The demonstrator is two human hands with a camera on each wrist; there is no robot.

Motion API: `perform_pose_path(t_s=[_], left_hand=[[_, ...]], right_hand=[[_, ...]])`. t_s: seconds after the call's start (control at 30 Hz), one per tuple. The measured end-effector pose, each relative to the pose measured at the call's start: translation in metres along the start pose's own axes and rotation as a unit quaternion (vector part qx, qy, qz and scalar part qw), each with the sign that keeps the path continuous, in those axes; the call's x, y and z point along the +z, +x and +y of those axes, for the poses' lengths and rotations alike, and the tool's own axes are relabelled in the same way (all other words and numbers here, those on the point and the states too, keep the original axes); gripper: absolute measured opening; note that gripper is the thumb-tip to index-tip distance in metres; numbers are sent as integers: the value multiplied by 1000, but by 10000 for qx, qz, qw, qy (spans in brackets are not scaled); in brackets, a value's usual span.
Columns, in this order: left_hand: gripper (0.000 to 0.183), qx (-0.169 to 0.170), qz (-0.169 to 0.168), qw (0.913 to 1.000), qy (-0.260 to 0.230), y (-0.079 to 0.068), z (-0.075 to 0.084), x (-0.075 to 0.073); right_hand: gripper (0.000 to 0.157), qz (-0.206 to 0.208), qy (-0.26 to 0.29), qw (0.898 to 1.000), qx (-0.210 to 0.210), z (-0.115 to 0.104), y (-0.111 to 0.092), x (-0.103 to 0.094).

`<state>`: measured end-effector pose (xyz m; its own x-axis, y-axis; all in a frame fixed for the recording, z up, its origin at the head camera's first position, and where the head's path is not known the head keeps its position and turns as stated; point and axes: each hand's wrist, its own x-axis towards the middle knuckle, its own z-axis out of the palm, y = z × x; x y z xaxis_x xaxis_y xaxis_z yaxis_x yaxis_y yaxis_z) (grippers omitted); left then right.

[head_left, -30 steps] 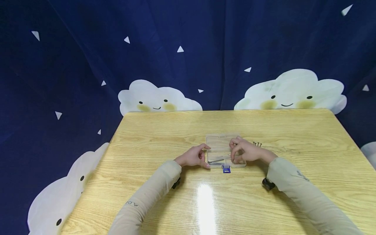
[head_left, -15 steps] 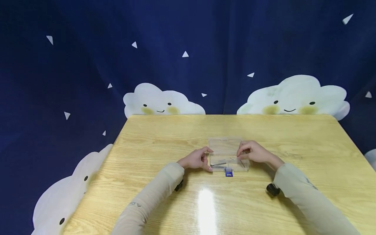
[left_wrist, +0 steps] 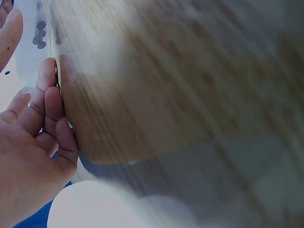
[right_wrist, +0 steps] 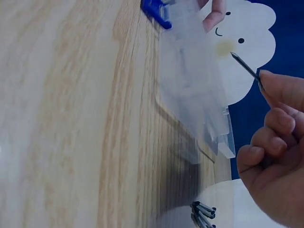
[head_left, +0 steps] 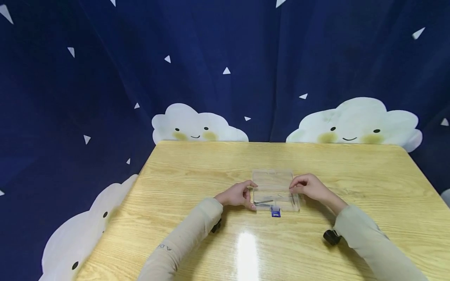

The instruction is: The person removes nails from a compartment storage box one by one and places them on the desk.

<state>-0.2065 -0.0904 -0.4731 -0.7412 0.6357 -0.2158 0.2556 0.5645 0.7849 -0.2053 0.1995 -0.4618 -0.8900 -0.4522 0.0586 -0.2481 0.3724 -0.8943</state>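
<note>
In the head view, a clear plastic box lies with its lid raised back and a blue latch at its front. My left hand grips its left side, thumb at the front corner and a finger near the hinge. Several metal nails lie in the left front part of the box. My right hand is over the box's right end. Between its thumb and forefinger it pinches one nail, point outward, in the right wrist view. The left wrist view shows my left fingers against the wood surface.
Several more nails stand together on the wooden table near the box, partly out of frame in the right wrist view. A dark blue curtain with printed clouds hangs behind the table.
My right hand has shifted right across the box, and the nail in its fingers has come into sight. My left hand keeps its place on the box. The head view has tilted up slightly.
</note>
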Motion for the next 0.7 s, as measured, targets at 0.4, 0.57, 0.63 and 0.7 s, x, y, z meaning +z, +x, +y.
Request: perform_pose_path(t_s=[0.4,0.57,0.63,0.7], left_hand=[[72,-165,-39,9998,-107,1,0,0],[73,-149,-55,9998,-135,2,1,-1],[73,-132,-67,9998,-127,2,0,-1],[73,-134,-97,9998,-145,1,0,-1]], right_hand=[[15,374,269,9967,668,-4,-12,-2],[15,559,195,9950,804,-6,-17,-5],[16,610,186,9943,852,-5,-19,-7],[17,620,171,9938,910,-4,-21,-9]])
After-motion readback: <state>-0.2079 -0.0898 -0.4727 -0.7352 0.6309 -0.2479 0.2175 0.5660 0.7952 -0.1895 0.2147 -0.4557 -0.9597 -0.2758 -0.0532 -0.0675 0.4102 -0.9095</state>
